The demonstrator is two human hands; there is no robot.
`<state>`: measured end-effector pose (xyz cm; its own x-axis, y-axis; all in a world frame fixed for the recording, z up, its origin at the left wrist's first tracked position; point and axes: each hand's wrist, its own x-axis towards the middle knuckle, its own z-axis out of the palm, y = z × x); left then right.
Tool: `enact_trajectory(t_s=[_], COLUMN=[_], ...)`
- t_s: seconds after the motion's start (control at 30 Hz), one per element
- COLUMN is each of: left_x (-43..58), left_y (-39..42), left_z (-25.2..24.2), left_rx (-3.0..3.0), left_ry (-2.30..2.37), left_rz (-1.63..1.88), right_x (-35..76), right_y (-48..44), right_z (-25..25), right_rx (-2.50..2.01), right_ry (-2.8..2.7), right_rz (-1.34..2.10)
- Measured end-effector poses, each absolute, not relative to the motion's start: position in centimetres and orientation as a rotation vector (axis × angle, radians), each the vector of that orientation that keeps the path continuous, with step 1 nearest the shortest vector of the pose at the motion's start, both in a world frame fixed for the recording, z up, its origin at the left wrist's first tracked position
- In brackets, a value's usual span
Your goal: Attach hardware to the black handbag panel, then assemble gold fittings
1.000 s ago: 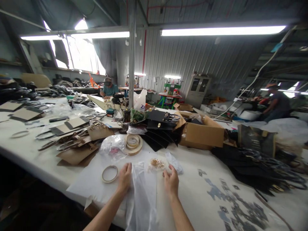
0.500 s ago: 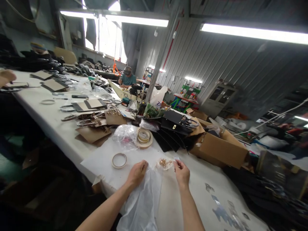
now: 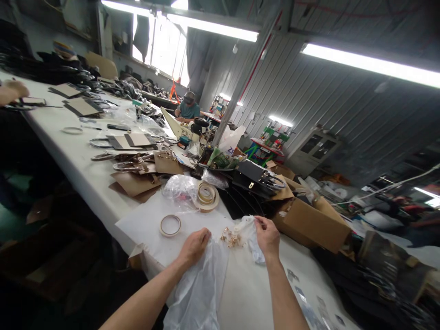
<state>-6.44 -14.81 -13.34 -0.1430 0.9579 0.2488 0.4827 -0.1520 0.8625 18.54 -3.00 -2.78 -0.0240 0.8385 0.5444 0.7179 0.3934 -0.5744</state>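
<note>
My left hand (image 3: 195,247) is closed on the upper edge of a large translucent plastic sheet or bag (image 3: 197,293), which hangs down toward me over the table's front. My right hand (image 3: 267,236) pinches a small thin plastic bag (image 3: 253,238), lifted a little off the table. Between the hands lies a loose heap of small gold-coloured metal pieces (image 3: 231,239), next to the small bag; they are too small to name exactly. Left of the heap, a roll of tape (image 3: 170,225) lies flat on the white sheet.
Beyond my hands sit stacked tape rolls (image 3: 206,197), a crumpled clear bag (image 3: 178,190) and brown bag pieces (image 3: 135,183). A black handbag (image 3: 252,176) and a cardboard box (image 3: 312,222) stand at right. Another person's hand (image 3: 13,89) shows at far left; a seated person (image 3: 188,110) works farther back.
My right hand has moved right and slightly up, drawing the small bag off the gold pieces, which now lie bare on the table. My left hand keeps its hold.
</note>
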Motion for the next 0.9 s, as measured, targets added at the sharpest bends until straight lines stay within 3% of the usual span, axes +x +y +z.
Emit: enact_trajectory(t_s=[0.43, 0.63, 0.9], left_x=[-6.5, -6.8, -6.8], left_y=[-14.9, -14.9, -14.6], left_z=[-13.1, -13.2, -13.3], left_rx=[1.585, 1.471, 1.412], left_ry=[1.631, 1.646, 1.612], left_rz=[1.255, 1.336, 1.416], right_x=[17.6, 17.9, 18.8], right_y=[-6.5, -6.8, -7.9], right_z=[2.5, -1.0, -3.4], right_rx=[-1.018, -1.196, -1.221], right_ry=[-1.645, -1.827, -1.122], right_rz=[-0.229, 0.112, 0.656])
